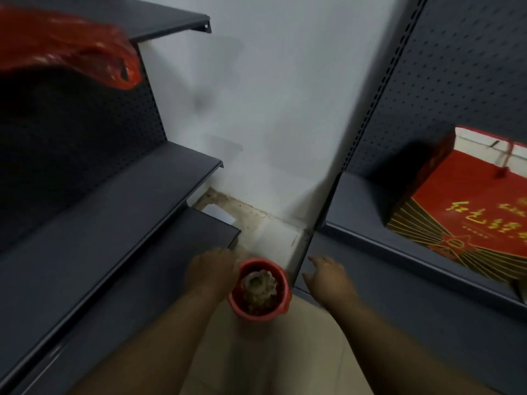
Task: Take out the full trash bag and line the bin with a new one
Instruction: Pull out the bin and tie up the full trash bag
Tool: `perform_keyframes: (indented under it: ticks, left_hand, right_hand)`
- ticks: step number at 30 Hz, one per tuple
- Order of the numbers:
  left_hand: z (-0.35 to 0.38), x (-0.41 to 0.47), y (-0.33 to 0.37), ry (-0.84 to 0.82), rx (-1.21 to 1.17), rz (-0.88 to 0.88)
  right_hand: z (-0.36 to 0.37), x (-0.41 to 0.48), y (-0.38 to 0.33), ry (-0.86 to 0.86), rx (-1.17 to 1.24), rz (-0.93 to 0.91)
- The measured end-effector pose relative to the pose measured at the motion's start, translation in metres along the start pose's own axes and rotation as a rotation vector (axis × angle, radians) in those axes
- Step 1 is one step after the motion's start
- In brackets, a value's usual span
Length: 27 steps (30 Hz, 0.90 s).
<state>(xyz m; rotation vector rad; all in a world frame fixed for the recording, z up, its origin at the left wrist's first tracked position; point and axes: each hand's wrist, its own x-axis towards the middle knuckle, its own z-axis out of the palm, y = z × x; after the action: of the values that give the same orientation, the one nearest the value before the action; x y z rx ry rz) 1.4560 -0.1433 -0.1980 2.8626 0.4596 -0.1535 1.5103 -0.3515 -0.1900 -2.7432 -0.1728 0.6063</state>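
Both forearms reach down toward the floor in the gap between two dark shelving units. The left hand (210,270) sits right against the left side of the small red bin (259,289), fingers curled around toward its rim, but the blur hides whether it's actually gripping or just touching. The right hand (328,276) is spread open with nothing in it, hovering just right of the bin near the base of the right-hand shelving. The bin stands on the beige floor (285,352) in that corner, packed with what looks like crumpled pale trash; I honestly can't make out a liner edge around the rim, too soft to tell. My guess is the load is light — paper-ish stuff in a little bucket — and any thin plastic bag will be floppy and a bit slippery, so I'd pinch the bag's edge at the rim on two opposite sides, gather it up and lift straight, with one hand steadying the bin so it doesn't come along. Further back there's grubby floor and a white scrap (218,213) by the wall. Up on the right shelf stands a red gift bag (467,212) with gold lettering, and top left a red plastic bag (71,49) lies on the upper shelf — maybe the new liner, not sure.
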Motion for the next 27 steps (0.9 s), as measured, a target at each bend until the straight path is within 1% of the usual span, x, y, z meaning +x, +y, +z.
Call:
perform_keyframes:
  ticks: [3, 8, 13, 20, 22, 27]
  left_hand:
    - [0.021, 0.023, -0.004, 0.0, 0.0, -0.031]
    - [0.062, 0.063, -0.015, -0.028, -0.02, -0.067]
    - [0.118, 0.099, -0.032, -0.076, -0.001, -0.055]
    - [0.231, 0.148, -0.069, -0.12, 0.012, -0.037]
    - [0.26, 0.161, -0.081, -0.124, 0.014, -0.033]
    - [0.353, 0.198, -0.114, -0.11, -0.044, -0.066]
  right_hand:
    - [0.014, 0.032, 0.005, -0.022, 0.009, -0.026]
    - [0.039, 0.075, 0.016, -0.061, 0.04, -0.002]
    - [0.092, 0.125, 0.031, -0.076, 0.079, 0.024]
    - [0.199, 0.211, 0.06, -0.049, 0.145, 0.055]
    - [0.219, 0.232, 0.07, -0.04, 0.145, 0.072]
    - [0.285, 0.29, 0.114, 0.001, 0.257, 0.182]
